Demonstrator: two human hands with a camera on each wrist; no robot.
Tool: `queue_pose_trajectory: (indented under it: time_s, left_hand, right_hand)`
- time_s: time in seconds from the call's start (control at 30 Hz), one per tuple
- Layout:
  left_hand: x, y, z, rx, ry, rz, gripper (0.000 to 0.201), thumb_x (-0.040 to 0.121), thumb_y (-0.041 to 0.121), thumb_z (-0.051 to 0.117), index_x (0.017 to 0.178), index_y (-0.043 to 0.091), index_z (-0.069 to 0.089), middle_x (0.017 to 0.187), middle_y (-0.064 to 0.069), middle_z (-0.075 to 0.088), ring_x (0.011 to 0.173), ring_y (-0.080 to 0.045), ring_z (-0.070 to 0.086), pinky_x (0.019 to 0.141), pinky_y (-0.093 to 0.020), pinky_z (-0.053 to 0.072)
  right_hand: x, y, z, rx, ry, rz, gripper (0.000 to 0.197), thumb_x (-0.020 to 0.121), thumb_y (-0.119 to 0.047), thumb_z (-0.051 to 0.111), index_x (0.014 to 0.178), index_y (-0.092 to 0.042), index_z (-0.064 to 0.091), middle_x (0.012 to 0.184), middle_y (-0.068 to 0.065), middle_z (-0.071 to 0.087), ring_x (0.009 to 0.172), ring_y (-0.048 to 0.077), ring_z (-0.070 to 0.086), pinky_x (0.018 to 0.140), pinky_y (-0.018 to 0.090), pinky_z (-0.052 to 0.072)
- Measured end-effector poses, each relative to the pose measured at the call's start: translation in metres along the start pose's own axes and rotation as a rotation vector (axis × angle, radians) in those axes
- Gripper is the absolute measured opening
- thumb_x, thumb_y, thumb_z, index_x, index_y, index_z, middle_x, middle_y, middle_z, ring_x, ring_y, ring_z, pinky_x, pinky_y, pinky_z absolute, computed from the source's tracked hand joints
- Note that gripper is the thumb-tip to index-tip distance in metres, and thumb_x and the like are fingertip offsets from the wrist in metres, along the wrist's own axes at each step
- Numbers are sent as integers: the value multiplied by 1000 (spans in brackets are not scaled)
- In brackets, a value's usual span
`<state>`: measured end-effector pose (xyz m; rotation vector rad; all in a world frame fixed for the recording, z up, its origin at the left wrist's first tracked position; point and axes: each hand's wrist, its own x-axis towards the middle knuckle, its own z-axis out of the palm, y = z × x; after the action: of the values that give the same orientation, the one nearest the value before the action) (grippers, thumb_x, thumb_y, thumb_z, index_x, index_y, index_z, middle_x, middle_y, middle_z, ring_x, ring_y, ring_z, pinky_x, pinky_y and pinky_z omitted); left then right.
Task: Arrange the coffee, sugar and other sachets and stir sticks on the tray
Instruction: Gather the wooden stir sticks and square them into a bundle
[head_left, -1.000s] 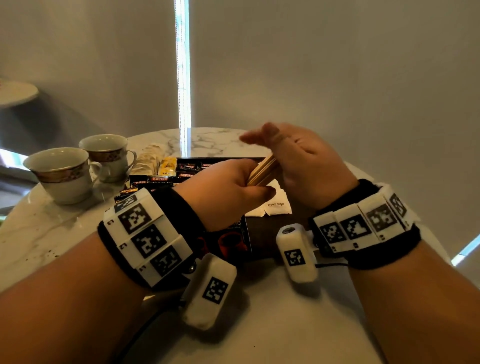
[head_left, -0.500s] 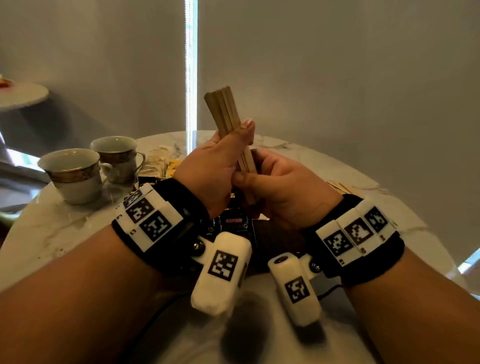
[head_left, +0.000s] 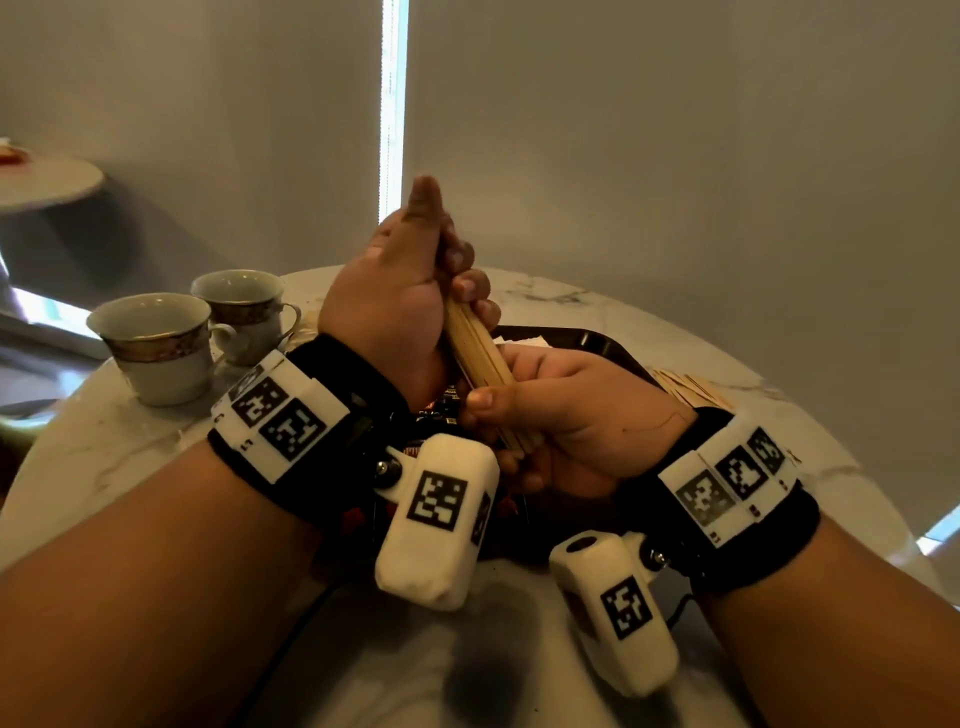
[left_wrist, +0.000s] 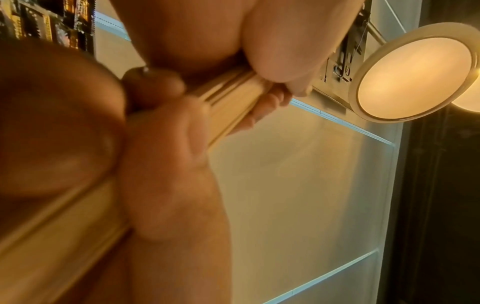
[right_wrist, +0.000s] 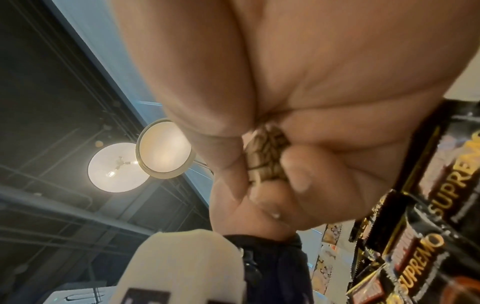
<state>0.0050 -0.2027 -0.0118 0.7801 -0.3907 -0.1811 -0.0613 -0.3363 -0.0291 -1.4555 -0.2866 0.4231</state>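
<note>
Above the tray (head_left: 597, 340), both hands (head_left: 561, 410) grip the upright-tilted stir sticks (head_left: 475, 353).

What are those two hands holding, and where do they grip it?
A bundle of wooden stir sticks: the left hand wraps its upper part, the right hand grips its lower end.

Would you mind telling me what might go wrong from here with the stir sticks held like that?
1. Both the left hand and right hand grip the stick bundle tilted in the air above the tray; a loosened grip could let sticks slide out and scatter over the sachets.
2. The cups stand near the left forearm; a wide swing might knock them.
</note>
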Motion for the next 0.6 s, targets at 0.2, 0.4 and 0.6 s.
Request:
queue_pose_trajectory:
  time_s: [0.2,0.4,0.6]
  left_hand:
    - [0,-1,2,-86,25,-82,51,103,50,40,65,17,47,51,6,41,40,-8,41,44,-21,43]
    - [1,-11,-7,174,61,-43,43,101,51,44,75,18,52,62,5,54,66,-17,63,70,-35,54]
    - [3,-10,-13,431,125,-45,70,72,85,35,118,39,60,117,3,69,112,-19,63,87,-44,52]
  right_hand:
    - [7,3,3,153,37,-1,20,84,-19,60,99,-7,60,77,8,66,66,18,65,67,32,52]
    - [9,2,11,116,111,-36,15,87,-14,56,101,-9,53,74,7,54,42,11,45,38,22,35]
    - [-3,-34,-25,-206,362,109,16,97,-5,52,113,-8,56,72,6,53,45,13,45,37,22,39]
